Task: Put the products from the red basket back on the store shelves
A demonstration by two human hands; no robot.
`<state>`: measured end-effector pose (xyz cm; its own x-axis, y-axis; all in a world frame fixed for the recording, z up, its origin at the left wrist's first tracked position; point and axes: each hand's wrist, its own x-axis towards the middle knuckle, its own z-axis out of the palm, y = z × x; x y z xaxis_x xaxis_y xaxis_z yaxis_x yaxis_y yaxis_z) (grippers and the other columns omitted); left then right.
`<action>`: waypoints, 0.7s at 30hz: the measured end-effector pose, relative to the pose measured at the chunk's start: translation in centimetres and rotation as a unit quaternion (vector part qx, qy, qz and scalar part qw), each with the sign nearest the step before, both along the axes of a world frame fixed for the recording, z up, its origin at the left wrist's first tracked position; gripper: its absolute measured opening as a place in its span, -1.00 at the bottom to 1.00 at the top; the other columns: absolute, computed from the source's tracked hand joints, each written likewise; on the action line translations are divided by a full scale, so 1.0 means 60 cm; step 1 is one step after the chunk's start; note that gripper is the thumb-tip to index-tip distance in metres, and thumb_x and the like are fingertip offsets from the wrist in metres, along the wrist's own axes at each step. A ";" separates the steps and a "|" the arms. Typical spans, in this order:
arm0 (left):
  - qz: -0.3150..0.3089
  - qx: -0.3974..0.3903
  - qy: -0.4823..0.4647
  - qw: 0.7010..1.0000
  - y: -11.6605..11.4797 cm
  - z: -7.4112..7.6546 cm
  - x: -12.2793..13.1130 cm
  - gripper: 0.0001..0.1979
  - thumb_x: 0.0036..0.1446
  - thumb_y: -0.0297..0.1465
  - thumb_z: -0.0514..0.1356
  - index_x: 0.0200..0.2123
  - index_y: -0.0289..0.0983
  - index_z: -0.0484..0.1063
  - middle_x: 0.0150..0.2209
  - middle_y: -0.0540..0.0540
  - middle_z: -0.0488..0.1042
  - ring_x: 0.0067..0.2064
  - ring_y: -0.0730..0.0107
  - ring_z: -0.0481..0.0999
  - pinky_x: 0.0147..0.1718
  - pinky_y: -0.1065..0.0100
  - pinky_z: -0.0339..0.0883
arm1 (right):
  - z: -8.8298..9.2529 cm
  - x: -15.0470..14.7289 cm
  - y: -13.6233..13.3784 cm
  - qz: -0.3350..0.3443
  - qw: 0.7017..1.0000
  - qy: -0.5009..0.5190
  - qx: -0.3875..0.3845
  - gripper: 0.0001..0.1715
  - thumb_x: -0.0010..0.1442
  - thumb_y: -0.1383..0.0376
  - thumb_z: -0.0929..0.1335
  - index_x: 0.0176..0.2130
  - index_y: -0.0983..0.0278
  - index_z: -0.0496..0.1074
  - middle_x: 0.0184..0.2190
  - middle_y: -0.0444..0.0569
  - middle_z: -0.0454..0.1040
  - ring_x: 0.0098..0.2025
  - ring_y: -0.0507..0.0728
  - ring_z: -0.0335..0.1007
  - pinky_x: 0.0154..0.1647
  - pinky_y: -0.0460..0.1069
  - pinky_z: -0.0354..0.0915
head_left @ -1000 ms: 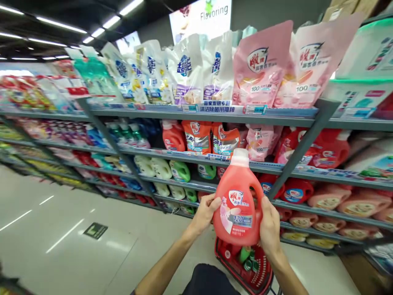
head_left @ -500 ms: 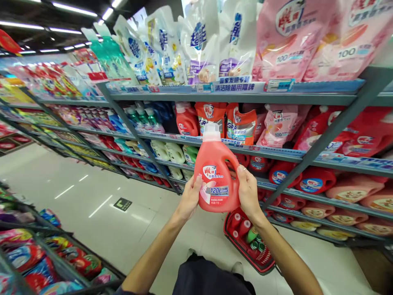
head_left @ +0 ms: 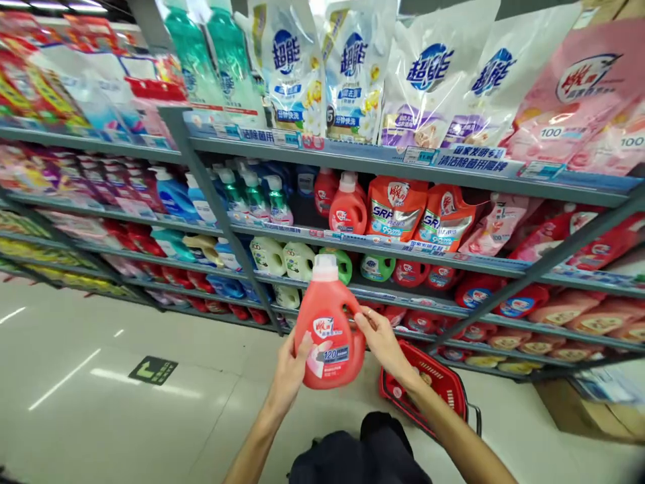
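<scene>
Between my two hands is a coral-red laundry detergent bottle (head_left: 322, 329) with a pale cap, upright, its label facing me. My left hand (head_left: 292, 366) is closed on its lower left side, thumb on the front. On the other side, my right hand (head_left: 380, 336) grips the handle. Behind the bottle, the shelf rack (head_left: 383, 165) holds similar items; a matching coral bottle (head_left: 349, 207) stands on the second shelf beside orange-red pouches (head_left: 397, 208).
A red shopping basket (head_left: 448, 383) is on the floor to my right, partly behind my right forearm. A cardboard box (head_left: 589, 410) lies farther right. Large pouches (head_left: 357, 74) fill the top shelf. A green floor sign (head_left: 153, 370) lies at left.
The view has swung right to left along the shelves, so pouches and basket appear further right. The bottle, held by both hands, now appears lower and slightly left.
</scene>
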<state>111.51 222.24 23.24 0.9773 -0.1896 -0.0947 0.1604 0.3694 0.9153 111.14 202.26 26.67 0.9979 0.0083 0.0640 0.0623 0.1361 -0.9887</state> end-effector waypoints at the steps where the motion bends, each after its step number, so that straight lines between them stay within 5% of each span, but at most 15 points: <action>1: -0.004 0.011 0.010 1.000 0.021 -0.011 0.009 -0.36 0.22 -0.04 0.30 0.23 -0.28 0.36 0.11 -0.25 0.55 0.07 0.06 0.59 0.02 0.22 0.51 | -0.011 0.013 0.015 0.009 1.000 0.004 0.003 -0.47 0.31 -0.07 0.39 0.07 0.22 0.49 0.01 0.03 0.60 0.03 0.24 0.57 0.14 0.15 0.44; 11: 0.001 0.115 0.093 0.989 0.126 -0.056 0.138 -0.20 0.11 0.07 0.33 0.30 -0.19 0.29 0.14 -0.19 0.53 0.15 -0.05 0.53 0.05 0.17 0.52 | -0.069 0.195 0.082 0.080 0.994 0.081 0.005 -0.42 0.20 -0.11 0.46 -0.04 0.28 0.48 -0.25 -0.01 0.64 -0.16 0.19 0.62 -0.08 0.07 0.50; 16: 0.007 0.150 0.100 0.984 0.148 -0.044 0.230 -0.19 0.07 0.10 0.35 0.25 -0.26 0.35 0.09 -0.21 0.57 0.12 -0.06 0.55 0.06 0.13 0.52 | -0.068 0.282 0.100 0.077 0.995 0.054 0.018 -0.43 0.26 -0.07 0.43 0.05 0.29 0.47 -0.19 0.04 0.65 -0.13 0.20 0.63 -0.10 0.07 0.52; 21: -0.047 0.154 0.003 0.987 0.172 -0.009 0.342 -0.28 0.13 -0.04 0.36 0.23 -0.31 0.34 0.20 -0.31 0.47 0.16 -0.05 0.52 0.08 0.15 0.49 | -0.045 0.352 0.111 0.058 0.998 0.022 -0.005 -0.52 0.34 0.01 0.39 0.09 0.27 0.45 -0.09 0.06 0.64 -0.08 0.19 0.62 -0.04 0.08 0.52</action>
<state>132.03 232.58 22.71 0.9559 -0.2405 -0.1686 0.1871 0.0562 0.9807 132.25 208.93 23.95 0.9921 0.1235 0.0205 0.0042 0.1306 -0.9914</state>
